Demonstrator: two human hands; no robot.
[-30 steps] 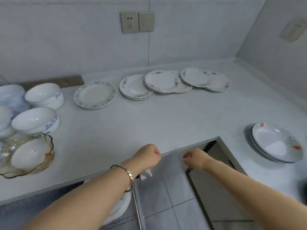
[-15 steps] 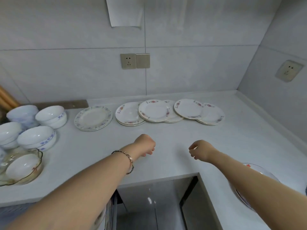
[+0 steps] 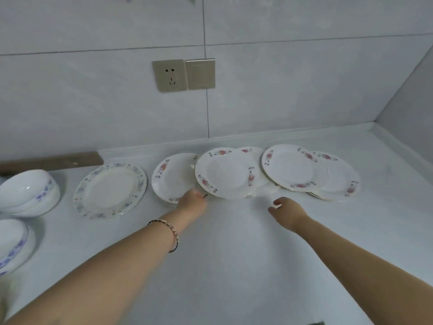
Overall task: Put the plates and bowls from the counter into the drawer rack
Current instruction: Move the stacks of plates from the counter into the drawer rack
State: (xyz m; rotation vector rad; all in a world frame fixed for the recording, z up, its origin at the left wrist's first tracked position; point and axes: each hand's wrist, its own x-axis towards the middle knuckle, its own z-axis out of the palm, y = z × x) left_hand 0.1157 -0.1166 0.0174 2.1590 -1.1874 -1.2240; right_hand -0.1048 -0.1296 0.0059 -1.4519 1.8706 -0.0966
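Nearest the observer, two bare forearms are lying out over the counter [image 3: 234,266], the left one wearing a bracelet [image 3: 174,233]. At the near left edge, two blue-patterned bowls [image 3: 28,193] are waiting on the counter, well apart from both hands.

The left hand [image 3: 193,201] is touching the near-left rim of the top pink-flowered plate [image 3: 225,174]. Its fingertips are hidden at the rim, so whether they are gripping it cannot be told. This plate is lying over its neighbours and its edge is overhanging them, which probably makes it the easiest one to lift first.

The right hand [image 3: 287,212] is hovering just short of the plates, fingers loosely curled and holding nothing, probably ready to support the plate.

Further back, a blue-rimmed plate [image 3: 110,190] is sitting apart to the left, and more pink-flowered plates [image 3: 290,167] are overlapping to the right. A wall socket [image 3: 170,76] is showing above. The drawer rack is not in view.
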